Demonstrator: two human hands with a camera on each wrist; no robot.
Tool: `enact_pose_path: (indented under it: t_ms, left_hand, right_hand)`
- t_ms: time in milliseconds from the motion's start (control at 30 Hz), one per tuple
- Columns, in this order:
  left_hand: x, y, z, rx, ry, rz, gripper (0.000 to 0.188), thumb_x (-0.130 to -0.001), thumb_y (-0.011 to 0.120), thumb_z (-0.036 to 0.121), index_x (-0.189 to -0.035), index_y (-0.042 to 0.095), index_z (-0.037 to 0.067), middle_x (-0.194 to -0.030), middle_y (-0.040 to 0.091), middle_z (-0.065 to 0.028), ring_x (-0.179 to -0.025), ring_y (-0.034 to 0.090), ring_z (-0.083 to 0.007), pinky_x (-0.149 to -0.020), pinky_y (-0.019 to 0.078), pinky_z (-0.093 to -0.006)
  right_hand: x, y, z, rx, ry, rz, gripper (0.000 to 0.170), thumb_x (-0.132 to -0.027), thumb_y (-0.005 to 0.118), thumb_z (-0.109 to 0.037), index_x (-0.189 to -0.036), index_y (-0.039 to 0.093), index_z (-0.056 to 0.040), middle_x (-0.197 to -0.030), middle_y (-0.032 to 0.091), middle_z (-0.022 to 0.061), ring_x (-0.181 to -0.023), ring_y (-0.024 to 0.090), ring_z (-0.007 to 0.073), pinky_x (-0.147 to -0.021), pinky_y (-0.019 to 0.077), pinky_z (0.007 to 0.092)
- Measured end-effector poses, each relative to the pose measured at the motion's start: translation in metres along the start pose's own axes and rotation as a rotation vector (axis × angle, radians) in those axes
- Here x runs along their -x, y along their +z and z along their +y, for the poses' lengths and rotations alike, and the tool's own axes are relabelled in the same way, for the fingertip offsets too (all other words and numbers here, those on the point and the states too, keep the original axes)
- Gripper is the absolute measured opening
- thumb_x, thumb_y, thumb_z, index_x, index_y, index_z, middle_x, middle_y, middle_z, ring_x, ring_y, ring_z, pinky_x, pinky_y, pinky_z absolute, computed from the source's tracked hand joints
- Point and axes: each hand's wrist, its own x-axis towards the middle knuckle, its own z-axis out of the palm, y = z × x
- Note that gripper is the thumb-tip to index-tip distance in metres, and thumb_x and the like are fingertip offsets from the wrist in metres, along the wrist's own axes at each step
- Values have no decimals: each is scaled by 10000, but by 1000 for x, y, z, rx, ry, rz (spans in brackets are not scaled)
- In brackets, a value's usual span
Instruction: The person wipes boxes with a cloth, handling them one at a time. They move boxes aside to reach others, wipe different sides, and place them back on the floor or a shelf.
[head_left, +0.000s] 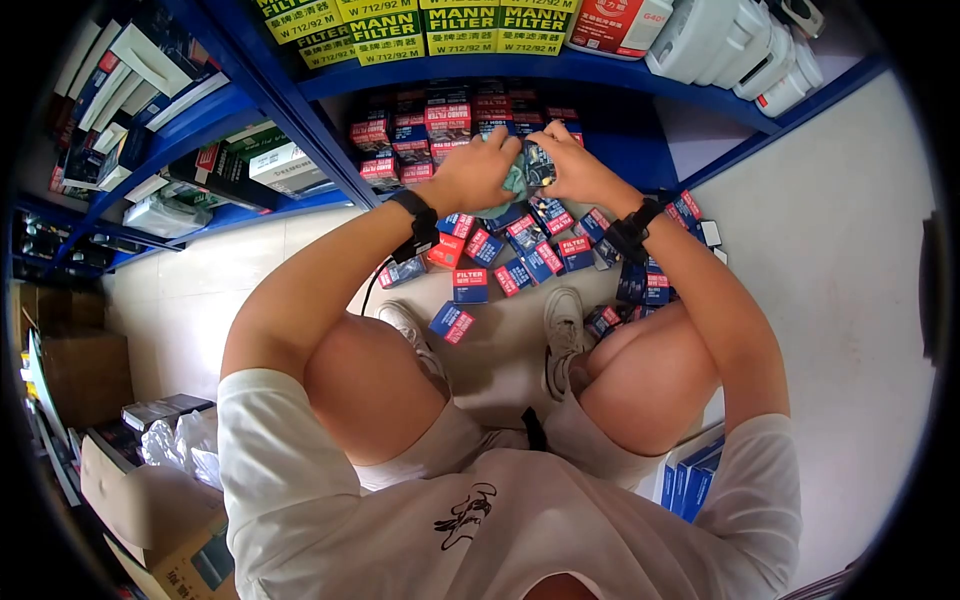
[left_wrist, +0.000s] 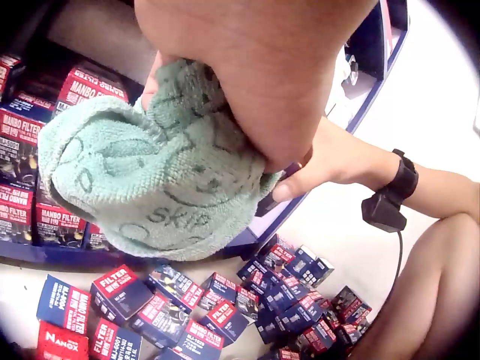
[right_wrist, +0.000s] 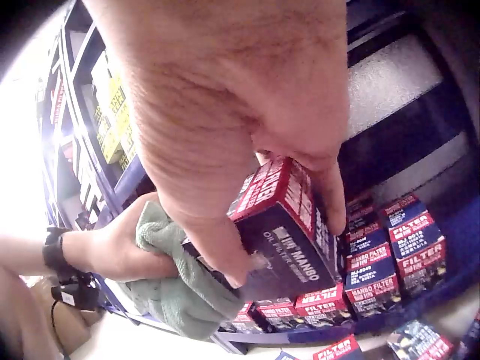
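Observation:
My right hand [head_left: 582, 172] grips a red and dark blue oil filter box [right_wrist: 296, 244], thumb on one face and fingers on the opposite side. Bunched in my left hand [head_left: 478, 170] is a pale green terry cloth [left_wrist: 142, 180] printed with dark letters. In the right wrist view the cloth lies right at the end of the held box, overlapping it. Both hands are close together in front of the low shelf, where stacked filter boxes [head_left: 447, 122] stand. My left fingers are partly hidden by the cloth.
Many loose filter boxes [head_left: 525, 235] lie on the floor between my shoes and the blue shelf [head_left: 640, 140]. Yellow filter boxes [head_left: 462, 28] and white jugs [head_left: 710, 45] fill the shelf above. Open cardboard boxes [head_left: 150, 500] stand at the lower left.

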Motion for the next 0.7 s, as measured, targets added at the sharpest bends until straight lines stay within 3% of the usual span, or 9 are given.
enact_pose_path:
  t_ms: [167,333,433,500,600,700]
  left_hand:
    - [2,6,-19,-22,-134,-32,649,-730,792,319,-1223,495,19,-1233,516,-202,-1022,634,-418,-821,570,-501]
    - [4,5,-31,-118,-89,-63,667,-740,788,337,-1263,498,42,-1249,508,-193,-1049,631,-415,-819,572,-503]
    - [5,2,-29,-118,-67,-70,680,-735,792,322,-1284,488,61,-1251,499,-190,-1048,629,-409,-823,563,-504]
    - [4,2,-26,-107,-52,-72,694,-724,798,299,-1294,475,70,-1254,492,-191,-1043,627,-407,-826,555,-505]
    - [4,2,-20,-124,8,-76,695,-716,800,287,-1302,492,76,-1240,499,-185,-1026,628,-406,-808,562,-497]
    - [5,3,-14,-158,81,-79,688,-705,805,284,-1295,516,81,-1212,509,-174,-1016,630,-403,-791,565,-494]
  right_hand:
    - [-1,-4,-17,-77,5,-48,855,-598,875,-60,-1361,491,-13,-1219,465,162,-1159,531,354,-990,463,376]
    - [-3,-6,-16,-122,-61,-119,851,-623,881,-41,-1382,495,-55,-1235,458,163,-1164,522,344,-1019,445,357]
    - [-1,-7,-8,-87,13,-152,842,-666,860,-22,-1414,483,-105,-1366,428,167,-1283,483,337,-1068,417,372]
    - [3,-9,-5,-15,60,-133,897,-651,846,44,-1435,468,-176,-1528,310,241,-1424,358,396,-1093,406,381]
    - [6,-9,-2,27,93,-184,922,-655,818,87,-1450,446,-197,-1593,205,267,-1472,271,413,-1131,378,397]
    - [2,-9,1,15,173,-166,976,-629,840,59,-1469,410,-187,-1563,266,271,-1453,294,428,-1157,351,408]
